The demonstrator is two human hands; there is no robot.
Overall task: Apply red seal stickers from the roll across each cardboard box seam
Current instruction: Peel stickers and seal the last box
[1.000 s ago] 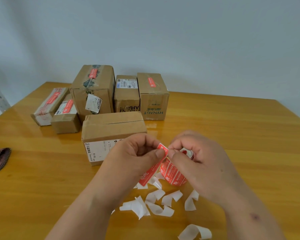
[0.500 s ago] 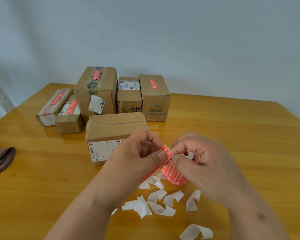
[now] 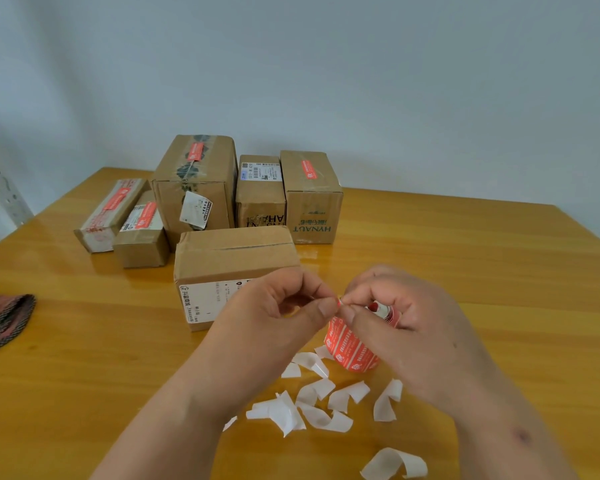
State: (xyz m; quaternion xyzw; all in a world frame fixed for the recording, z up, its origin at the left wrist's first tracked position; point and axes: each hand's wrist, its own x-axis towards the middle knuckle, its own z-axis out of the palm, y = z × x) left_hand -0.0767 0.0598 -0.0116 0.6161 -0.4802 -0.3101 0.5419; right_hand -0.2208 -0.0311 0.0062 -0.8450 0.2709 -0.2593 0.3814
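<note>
Soft, even daylight; pale glare on the glossy surface (image 3: pixel 430 237) behind the boxes (image 3: pixel 312 202); edges bow slightly.

The rear right box (image 3: pixel 311 199) reads "HYNAUT" upside down; other labels are illegible.

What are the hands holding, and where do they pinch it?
Both the left hand and right hand pinch the sticker roll's loose strip end; right fingers also curl round the roll.

My hands meet at frame centre: left hand (image 3: pixel 274 306) and right hand (image 3: pixel 406 317) both curled, thumb and fingertips pinching together.
</note>
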